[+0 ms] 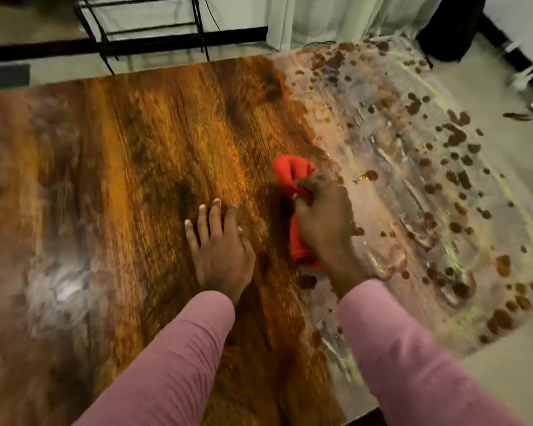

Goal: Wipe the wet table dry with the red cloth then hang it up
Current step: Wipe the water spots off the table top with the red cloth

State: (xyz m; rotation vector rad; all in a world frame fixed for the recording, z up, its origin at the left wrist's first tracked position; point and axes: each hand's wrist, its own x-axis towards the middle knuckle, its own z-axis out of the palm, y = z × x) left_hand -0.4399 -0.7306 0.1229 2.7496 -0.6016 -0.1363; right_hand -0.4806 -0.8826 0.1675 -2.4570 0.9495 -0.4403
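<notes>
Fingers of the right hand (323, 216) are curling tightly around the bunched red cloth (293, 173), lying just right of the middle of the table (105, 149). The left hand (220, 247) is resting flat beside it, fingers straight; droplets (456, 136) are beading toward the right edge.

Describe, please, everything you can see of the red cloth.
The red cloth is soft-looking, plain bright red fabric, bunched into a wad. It lies on the wooden table, at the border between the drier wood and the wet, droplet-covered right part. The right hand grips its middle, so one bunch sticks out beyond the fingers and another beneath the wrist.
</notes>
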